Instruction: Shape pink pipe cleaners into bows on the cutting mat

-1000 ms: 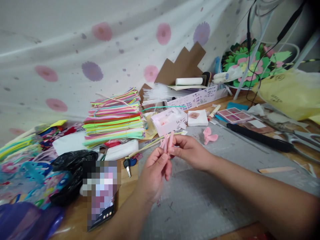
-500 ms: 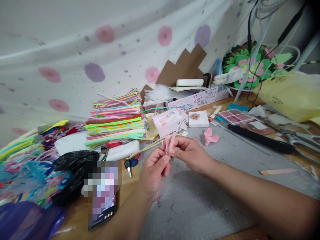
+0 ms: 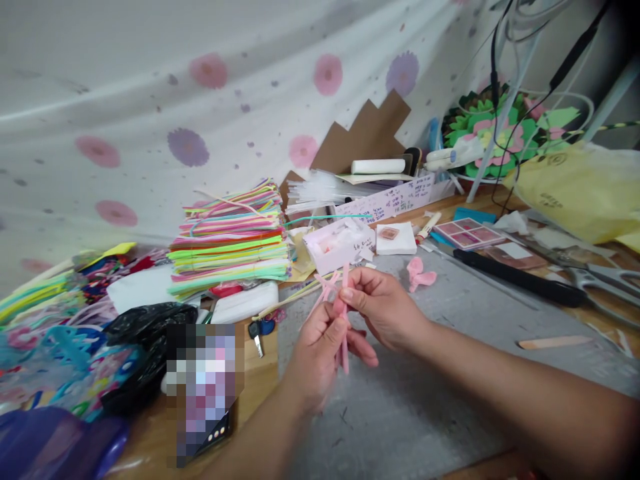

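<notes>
Both of my hands meet over the grey mat (image 3: 400, 413) and pinch thin pink strips (image 3: 344, 333). My left hand (image 3: 315, 353) is closed low on the strips, thumb up. My right hand (image 3: 380, 307) pinches them higher, fingers curled round. One strip now hangs down below my hands, and others stick up above my fingers. A small pink folded bow-like piece (image 3: 419, 272) lies on the mat just beyond my right hand.
A tall stack of coloured strips (image 3: 230, 240) stands to the left, a pink-white box (image 3: 340, 243) behind my hands. A phone (image 3: 205, 393), black bag (image 3: 145, 347) and keys (image 3: 257, 330) lie at left. Scissors (image 3: 595, 280), a black rod (image 3: 515, 277), palette (image 3: 467, 232) and yellow bag (image 3: 580, 190) sit right.
The strips have shifted in my fingers: a pink strip now hangs down below my hands and the bundle has fanned out above. My left hand has turned a little.
</notes>
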A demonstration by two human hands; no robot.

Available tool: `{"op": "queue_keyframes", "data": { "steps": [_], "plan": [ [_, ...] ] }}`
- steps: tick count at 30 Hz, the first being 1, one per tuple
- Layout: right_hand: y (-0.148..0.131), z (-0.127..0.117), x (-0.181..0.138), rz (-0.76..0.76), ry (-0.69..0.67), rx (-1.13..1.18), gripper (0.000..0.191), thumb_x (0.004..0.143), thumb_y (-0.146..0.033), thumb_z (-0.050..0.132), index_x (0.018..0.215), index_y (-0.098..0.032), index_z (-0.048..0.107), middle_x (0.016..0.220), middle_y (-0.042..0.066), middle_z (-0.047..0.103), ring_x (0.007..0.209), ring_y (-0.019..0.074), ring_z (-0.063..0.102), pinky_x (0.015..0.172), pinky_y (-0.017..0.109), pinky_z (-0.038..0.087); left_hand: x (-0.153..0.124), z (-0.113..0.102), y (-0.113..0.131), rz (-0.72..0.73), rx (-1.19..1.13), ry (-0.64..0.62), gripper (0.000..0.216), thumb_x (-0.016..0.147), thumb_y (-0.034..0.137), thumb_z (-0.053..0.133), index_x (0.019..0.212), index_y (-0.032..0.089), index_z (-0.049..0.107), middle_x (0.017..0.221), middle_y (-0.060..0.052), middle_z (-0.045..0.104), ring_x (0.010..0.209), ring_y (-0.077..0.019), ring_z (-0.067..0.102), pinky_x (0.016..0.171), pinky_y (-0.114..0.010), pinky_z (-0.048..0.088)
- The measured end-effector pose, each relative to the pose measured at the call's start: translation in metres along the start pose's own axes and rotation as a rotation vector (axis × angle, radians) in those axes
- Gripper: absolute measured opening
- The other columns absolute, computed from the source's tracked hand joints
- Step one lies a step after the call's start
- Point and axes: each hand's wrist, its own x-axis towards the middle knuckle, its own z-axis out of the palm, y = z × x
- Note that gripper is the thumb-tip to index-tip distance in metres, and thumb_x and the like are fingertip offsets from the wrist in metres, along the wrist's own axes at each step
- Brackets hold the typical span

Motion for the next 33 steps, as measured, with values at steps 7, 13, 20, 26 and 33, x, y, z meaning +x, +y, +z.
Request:
{"op": "queue_keyframes", "data": {
  "steps": [7, 13, 20, 26, 33],
  "plan": [
    [-0.001, 0.006, -0.001, 0.043, 0.058, 0.045, 0.021, 0.069, -0.032, 0.071, 0.068, -0.018, 0.056, 0.065, -0.001, 0.064, 0.052, 0.0087, 0.054, 0.039, 0.018, 0.037, -0.001, 0.003, 0.005, 0.010, -0.049, 0.013, 0.020, 0.083, 0.034, 0.056, 0.080, 0.017, 0.047, 0.056, -0.002, 0.067, 0.048, -0.0154, 0.062, 0.054, -0.027, 0.048],
    [0.000, -0.001, 0.006, -0.037, 0.103, 0.020, 0.016, 0.065, -0.024, 0.074, 0.066, -0.018, 0.059, 0.065, -0.001, 0.066, 0.061, 0.0106, 0.060, 0.057, 0.023, 0.049, 0.000, 0.003, 0.004, -0.008, -0.061, 0.004, 0.020, 0.083, 0.031, 0.055, 0.071, 0.017, 0.046, 0.066, -0.005, 0.070, 0.060, -0.0178, 0.065, 0.063, -0.033, 0.050],
    [-0.004, -0.006, 0.013, -0.048, 0.189, 0.107, 0.020, 0.061, -0.019, 0.077, 0.065, -0.017, 0.058, 0.059, -0.004, 0.063, 0.059, 0.0098, 0.062, 0.057, 0.022, 0.049, 0.002, -0.002, -0.001, -0.030, 0.066, -0.074, 0.017, 0.085, 0.028, 0.053, 0.074, 0.017, 0.049, 0.082, -0.008, 0.071, 0.079, -0.0193, 0.065, 0.077, -0.034, 0.044],
    [-0.009, -0.009, 0.015, -0.083, 0.137, 0.158, 0.021, 0.062, -0.018, 0.077, 0.074, -0.019, 0.059, 0.058, -0.006, 0.063, 0.060, 0.0091, 0.063, 0.061, 0.022, 0.050, 0.001, 0.001, 0.000, -0.062, 0.026, -0.058, 0.016, 0.082, 0.026, 0.057, 0.071, 0.016, 0.051, 0.080, -0.006, 0.070, 0.076, -0.0186, 0.065, 0.074, -0.032, 0.044],
    [-0.011, -0.008, 0.012, -0.081, 0.070, 0.177, 0.029, 0.064, -0.017, 0.075, 0.089, -0.019, 0.061, 0.059, -0.006, 0.063, 0.062, 0.0093, 0.064, 0.064, 0.022, 0.050, 0.002, -0.003, -0.001, -0.044, -0.002, 0.044, 0.017, 0.074, 0.029, 0.067, 0.074, 0.012, 0.065, 0.062, -0.003, 0.066, 0.058, -0.0125, 0.060, 0.060, -0.025, 0.043]
  ]
}}
